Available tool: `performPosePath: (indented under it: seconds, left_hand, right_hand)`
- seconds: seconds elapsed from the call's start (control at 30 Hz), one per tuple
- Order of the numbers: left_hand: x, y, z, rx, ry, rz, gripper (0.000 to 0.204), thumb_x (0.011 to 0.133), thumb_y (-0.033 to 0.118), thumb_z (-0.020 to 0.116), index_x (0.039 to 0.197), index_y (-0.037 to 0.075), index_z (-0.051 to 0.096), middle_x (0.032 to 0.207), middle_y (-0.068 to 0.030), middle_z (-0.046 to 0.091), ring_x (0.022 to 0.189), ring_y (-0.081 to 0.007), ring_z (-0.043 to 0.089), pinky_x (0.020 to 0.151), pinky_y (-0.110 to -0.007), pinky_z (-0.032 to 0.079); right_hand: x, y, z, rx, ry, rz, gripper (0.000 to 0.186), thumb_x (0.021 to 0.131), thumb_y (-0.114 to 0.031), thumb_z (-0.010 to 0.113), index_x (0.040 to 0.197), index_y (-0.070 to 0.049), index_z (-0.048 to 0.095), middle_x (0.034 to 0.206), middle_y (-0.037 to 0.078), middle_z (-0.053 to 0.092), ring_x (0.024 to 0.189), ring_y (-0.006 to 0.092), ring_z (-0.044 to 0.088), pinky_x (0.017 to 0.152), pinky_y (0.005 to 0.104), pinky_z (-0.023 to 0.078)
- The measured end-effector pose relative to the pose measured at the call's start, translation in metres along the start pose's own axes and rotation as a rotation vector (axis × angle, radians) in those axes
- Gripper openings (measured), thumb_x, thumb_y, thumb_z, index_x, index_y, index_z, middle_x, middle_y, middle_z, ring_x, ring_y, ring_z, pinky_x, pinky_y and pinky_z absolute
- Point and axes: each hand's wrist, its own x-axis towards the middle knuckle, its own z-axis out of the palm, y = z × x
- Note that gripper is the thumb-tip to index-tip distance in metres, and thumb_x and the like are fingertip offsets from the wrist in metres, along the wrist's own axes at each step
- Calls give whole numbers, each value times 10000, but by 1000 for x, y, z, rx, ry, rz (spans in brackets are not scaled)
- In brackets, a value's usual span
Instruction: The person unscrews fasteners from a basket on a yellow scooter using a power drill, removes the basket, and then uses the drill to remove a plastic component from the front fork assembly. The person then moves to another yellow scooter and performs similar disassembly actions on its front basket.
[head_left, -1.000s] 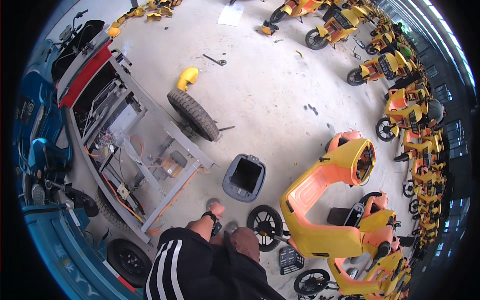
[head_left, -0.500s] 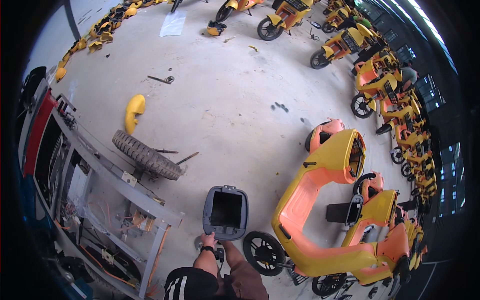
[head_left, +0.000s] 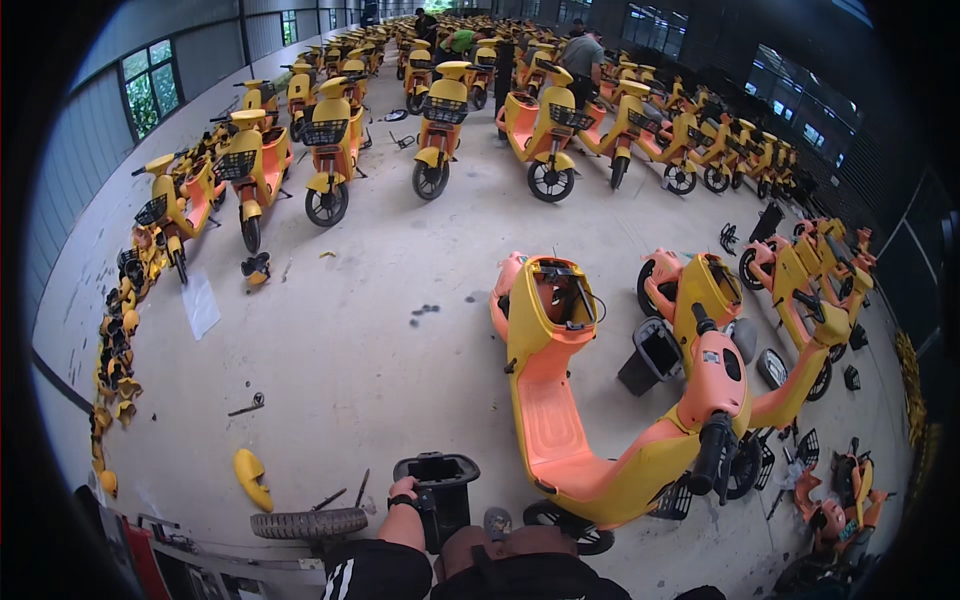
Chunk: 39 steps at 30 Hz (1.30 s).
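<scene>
My left hand (head_left: 403,489), with a dark band at the wrist, has its fingers closed on the rim of a dark grey plastic bin (head_left: 446,505) low in the centre of the view. My right hand is not in view. Just right of the bin are a shoe (head_left: 497,523) and a yellow and pink scooter body (head_left: 545,410) with a handlebar and black wheel.
A tyre (head_left: 308,523) and yellow fender (head_left: 250,478) lie at lower left, near a metal frame (head_left: 185,565). Rows of scooters (head_left: 430,140) stand behind, with co-workers (head_left: 580,60) among them. Loose yellow parts (head_left: 125,390) line the left wall, and another bin (head_left: 655,355) stands right.
My left hand has moved from beside the bin to holding its rim. The view has tilted up, bringing the far scooter rows, windows and co-workers into sight.
</scene>
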Motion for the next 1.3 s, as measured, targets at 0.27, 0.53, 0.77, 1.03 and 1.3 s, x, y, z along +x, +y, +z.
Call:
performPosePath:
  seconds: [0.27,0.53,0.77,1.03,1.3]
  left_hand:
    - [-22,87,-33,-232,23,-36,278,791,-13,527,1066,-48,508,1021,-201,549,950,-396,569,814,-609,526]
    - [0,217,-63,-255,-27,212,443,767,-36,533,1177,1,368,1123,-255,535,965,-429,603,764,-620,541]
    - [-10,310,-92,-223,250,272,442,762,-58,520,1166,13,355,1115,-240,513,962,-455,602,795,-647,515]
    - [57,357,-194,-449,421,228,497,750,-56,543,1215,-52,368,1160,-293,477,1025,-506,557,805,-698,474]
    - [46,332,-289,-528,550,-13,319,749,47,587,1042,-72,546,930,-191,589,896,-363,633,713,-488,542]
  right_hand:
    - [9,-37,-39,-54,153,15,462,718,-305,688,1048,-10,554,818,169,608,781,313,632,725,433,529]
    - [34,-86,-44,-36,287,158,488,717,-310,690,1069,-1,554,852,181,617,809,317,638,741,439,531]
    - [85,-259,-99,-76,440,8,511,715,-314,691,1088,7,554,883,192,624,833,320,643,754,444,533]
    - [151,-586,-168,-43,559,-393,537,714,-318,693,1109,17,553,917,204,632,860,324,650,770,450,534]
    - [313,-686,-124,25,397,-296,563,713,-322,694,1131,26,553,952,216,641,887,327,656,785,456,536]
